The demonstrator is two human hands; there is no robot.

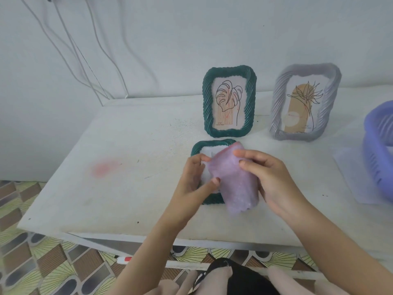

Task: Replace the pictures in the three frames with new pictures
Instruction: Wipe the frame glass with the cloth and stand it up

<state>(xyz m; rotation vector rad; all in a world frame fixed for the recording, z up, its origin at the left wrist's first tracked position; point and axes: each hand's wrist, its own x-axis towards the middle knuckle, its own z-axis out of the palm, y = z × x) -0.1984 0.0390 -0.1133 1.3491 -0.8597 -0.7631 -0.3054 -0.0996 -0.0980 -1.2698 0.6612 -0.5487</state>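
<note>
A white, scuffed flat-topped bench (127, 188) carries a faint pink stain (104, 168) on its left half. Near its back edge a dark green twisted-rope picture frame (207, 103) stands upright, with a pale grey twisted-rope picture frame (276, 107) standing to its right, apart from it. Just in front of the green one, a second dark green rope frame (209, 143) lies flat, half hidden by a pale purple sheet (231, 184). At the right edge a violet slotted plastic basket (376, 158) rests on a thin white paper (350, 173).

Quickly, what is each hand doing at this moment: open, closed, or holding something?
Left hand: fingers and thumb pinch the left edge of the purple foam sheet.
Right hand: fingers curled, gripping the same sheet from the right.
</note>
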